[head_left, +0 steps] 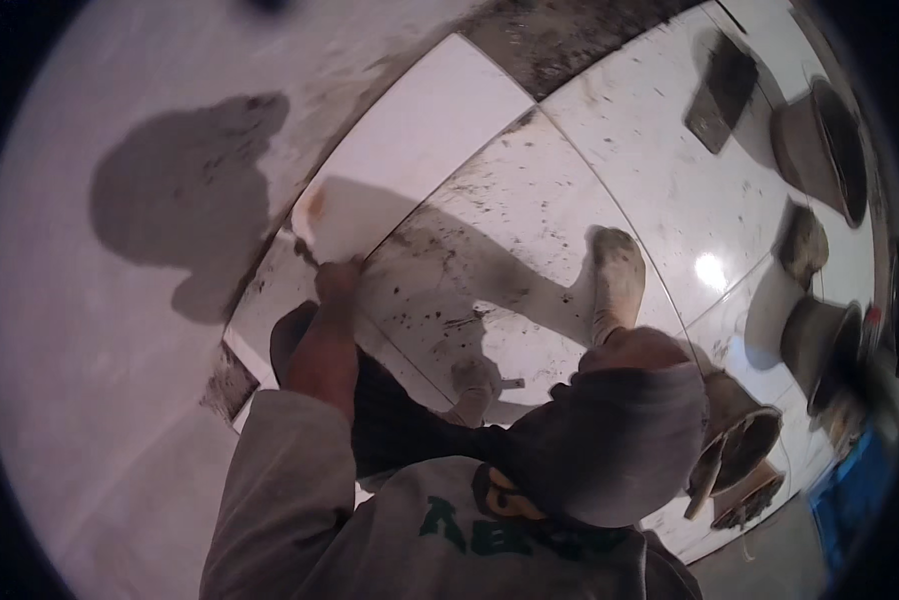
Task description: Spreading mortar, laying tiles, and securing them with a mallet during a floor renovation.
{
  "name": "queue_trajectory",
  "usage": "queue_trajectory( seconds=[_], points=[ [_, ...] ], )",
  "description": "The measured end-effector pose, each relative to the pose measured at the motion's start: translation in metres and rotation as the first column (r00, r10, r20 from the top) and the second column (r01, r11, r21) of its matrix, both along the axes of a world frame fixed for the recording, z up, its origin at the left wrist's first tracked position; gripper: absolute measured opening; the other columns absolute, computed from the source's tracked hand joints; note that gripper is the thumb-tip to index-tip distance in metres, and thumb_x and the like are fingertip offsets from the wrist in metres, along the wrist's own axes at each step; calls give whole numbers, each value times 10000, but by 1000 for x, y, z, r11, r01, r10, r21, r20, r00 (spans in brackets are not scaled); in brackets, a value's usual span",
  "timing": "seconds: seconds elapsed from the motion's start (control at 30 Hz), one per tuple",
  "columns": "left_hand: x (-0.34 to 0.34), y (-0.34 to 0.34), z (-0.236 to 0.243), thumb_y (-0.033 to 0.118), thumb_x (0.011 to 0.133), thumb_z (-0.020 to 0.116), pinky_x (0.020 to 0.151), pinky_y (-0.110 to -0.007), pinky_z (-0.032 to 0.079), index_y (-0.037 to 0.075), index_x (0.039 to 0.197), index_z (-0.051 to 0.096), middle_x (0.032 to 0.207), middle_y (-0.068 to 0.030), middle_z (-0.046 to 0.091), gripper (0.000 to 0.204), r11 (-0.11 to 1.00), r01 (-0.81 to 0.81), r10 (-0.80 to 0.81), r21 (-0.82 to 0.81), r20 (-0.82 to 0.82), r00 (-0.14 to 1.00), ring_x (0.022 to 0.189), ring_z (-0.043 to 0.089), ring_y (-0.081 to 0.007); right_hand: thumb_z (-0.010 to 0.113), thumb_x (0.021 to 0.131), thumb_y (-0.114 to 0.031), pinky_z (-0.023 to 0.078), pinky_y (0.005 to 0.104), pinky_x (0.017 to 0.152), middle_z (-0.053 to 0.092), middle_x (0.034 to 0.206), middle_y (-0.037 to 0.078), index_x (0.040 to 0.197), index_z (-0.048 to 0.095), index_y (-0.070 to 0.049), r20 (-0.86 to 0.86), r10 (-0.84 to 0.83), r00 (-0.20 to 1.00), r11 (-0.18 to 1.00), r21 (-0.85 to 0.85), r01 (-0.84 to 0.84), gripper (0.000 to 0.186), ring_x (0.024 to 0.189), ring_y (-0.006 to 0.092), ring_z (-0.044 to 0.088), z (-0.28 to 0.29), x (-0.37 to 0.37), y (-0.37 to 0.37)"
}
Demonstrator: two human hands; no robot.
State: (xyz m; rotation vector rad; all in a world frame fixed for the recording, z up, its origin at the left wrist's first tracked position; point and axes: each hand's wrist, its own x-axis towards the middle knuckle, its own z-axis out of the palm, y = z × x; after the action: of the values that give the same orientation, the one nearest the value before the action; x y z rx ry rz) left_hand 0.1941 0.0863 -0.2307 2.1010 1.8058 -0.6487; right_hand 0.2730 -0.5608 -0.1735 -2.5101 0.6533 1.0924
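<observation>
My left hand [340,278] reaches down to the left edge of the white floor tiles. Its fingers look closed round a small tool with a dark neck [308,252], whose exact kind I cannot make out. The tool lies by the lower corner of a bright white tile [420,130], close to a brownish smear [315,208]. Under my hand and to its right, a tile [440,255] carries dark splashes and smudges of dirt. My right hand does not show.
My feet, in pale dirty coverings [620,270], are on the tiles. To the right stand several dirty buckets [785,150], a dark flat rectangular piece [722,95] and a blue item [855,495]. Dark rough ground [570,45] borders the tiles at the top; a pale wall-like surface [70,330] spreads left.
</observation>
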Motion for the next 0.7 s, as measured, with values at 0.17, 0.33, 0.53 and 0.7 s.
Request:
queue_trajectory(
  seconds=[0.17,0.33,0.53,0.7],
  points=[
    [25,-12,31,513,708,733,895,-392,508,-25,1047,663,1105,-241,641,640,946,-320,323,59,-66,944,1041,634,-324,600,840,-291,462,367,623,566,730,77,974,587,-25,116,140,983,984,90,-151,299,676,247,547,23,128,62],
    [25,-13,39,500,705,757,852,-379,524,1,1004,672,1045,-203,665,587,962,-270,269,46,23,963,1003,648,-307,607,865,-317,460,326,504,527,607,42,910,574,-27,229,283,931,845,399,-355,295,538,182,529,42,241,238],
    [20,-17,41,578,705,732,812,-388,529,5,947,680,963,-164,686,624,940,-340,340,-10,43,939,954,662,-294,561,929,-375,391,284,458,496,607,27,892,540,-22,357,588,726,430,622,-654,355,520,89,476,27,247,447],
    [22,-22,44,484,725,746,799,-379,529,35,935,698,955,-168,687,498,919,-392,390,35,50,919,930,666,-296,490,953,-458,388,271,427,480,604,13,889,521,-37,222,766,603,205,805,-556,426,481,92,456,6,209,537]
  ],
)
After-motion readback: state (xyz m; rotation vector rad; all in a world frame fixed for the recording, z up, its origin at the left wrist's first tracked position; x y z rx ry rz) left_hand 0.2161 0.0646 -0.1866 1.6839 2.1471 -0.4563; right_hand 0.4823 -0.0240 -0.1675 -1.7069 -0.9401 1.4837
